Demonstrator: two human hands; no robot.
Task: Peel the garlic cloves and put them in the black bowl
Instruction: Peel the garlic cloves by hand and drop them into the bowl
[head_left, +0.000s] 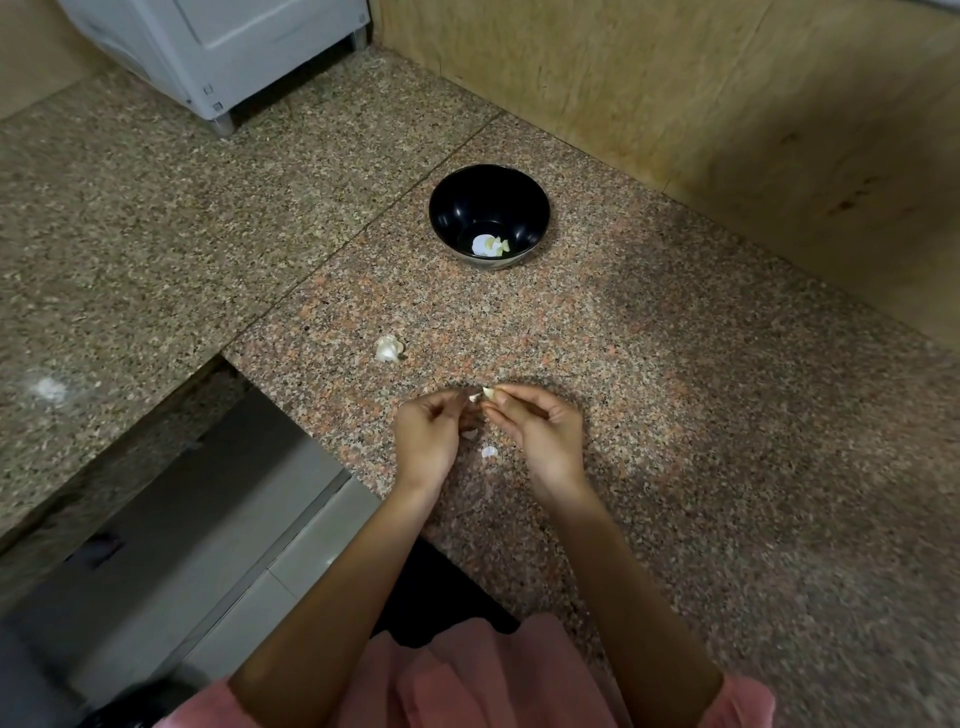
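Note:
A black bowl (488, 215) stands on the granite counter ahead of me, with peeled garlic pieces (489, 245) lying in its bottom. Both hands meet above the counter near its front edge. My right hand (543, 434) pinches a small garlic clove (488, 393) at its fingertips. My left hand (428, 436) pinches a bit of white skin (474, 398) at the clove's left side. A partly broken garlic bulb (388, 349) lies on the counter to the left, between my hands and the bowl. Loose skin flakes (488, 452) lie below my hands.
The speckled granite counter (701, 415) runs wide to the right and back. A wooden wall panel (727, 104) bounds it at the rear right. A white appliance (223, 47) stands at the back left. The counter drops off to the floor at the lower left.

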